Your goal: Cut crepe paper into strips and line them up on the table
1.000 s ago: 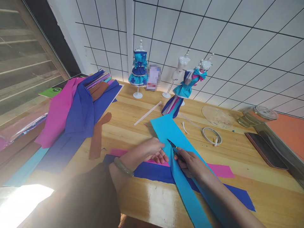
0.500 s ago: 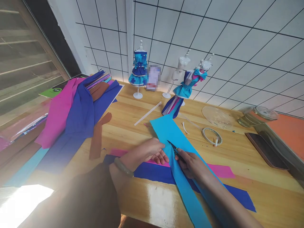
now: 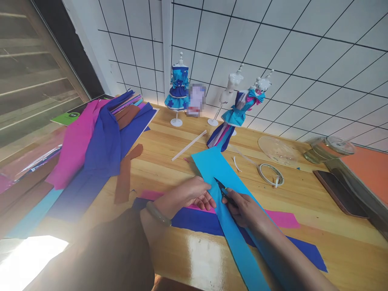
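Note:
A long light-blue crepe paper sheet (image 3: 214,161) runs from the middle of the table toward me, slit lengthwise along its near part. My right hand (image 3: 239,206) is closed round the dark handles of a pair of scissors (image 3: 220,185). Their blades, a little apart, sit at the top of the slit. At the sheet's left edge is my left hand (image 3: 200,195), fingers curled and thumb against the paper. It wears a bangle (image 3: 158,214). Beneath the sheet lie a dark-blue strip (image 3: 195,220) and a pink strip (image 3: 281,218).
Dressed doll forms (image 3: 176,93) and a bare one (image 3: 234,81) stand along the tiled wall. Colored paper (image 3: 101,141) is heaped at left. A tape roll (image 3: 270,174), a phone (image 3: 339,192), a clear lid (image 3: 277,150) and a glass jar (image 3: 329,149) are at right.
The scissors' blades have opened slightly at the slit. Both hands stay almost in place, and the view has shifted a tiny bit.

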A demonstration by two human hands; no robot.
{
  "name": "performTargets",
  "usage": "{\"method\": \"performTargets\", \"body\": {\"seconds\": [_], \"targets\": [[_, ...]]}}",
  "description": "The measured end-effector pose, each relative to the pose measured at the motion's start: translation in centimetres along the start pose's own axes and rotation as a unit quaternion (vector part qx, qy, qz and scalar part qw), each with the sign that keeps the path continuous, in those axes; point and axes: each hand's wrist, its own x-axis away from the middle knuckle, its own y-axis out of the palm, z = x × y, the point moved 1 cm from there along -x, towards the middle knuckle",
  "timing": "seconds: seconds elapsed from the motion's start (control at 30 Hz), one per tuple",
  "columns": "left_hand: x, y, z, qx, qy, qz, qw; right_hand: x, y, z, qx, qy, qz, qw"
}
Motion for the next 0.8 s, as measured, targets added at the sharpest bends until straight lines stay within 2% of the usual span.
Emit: {"method": "performTargets", "body": {"seconds": [0.5,0.8], "targets": [[-0.4,-0.1,-0.1,-0.001,-0.003,-0.012,1.0,-1.0,0.7,-1.1,0.015,-0.014,0.001,1.0],[-0.5,-0.1,-0.1,-0.002,-0.002,-0.011,1.0,-0.6,0.7,-1.1,0.005,-0.011,-0.007,1.0]]}}
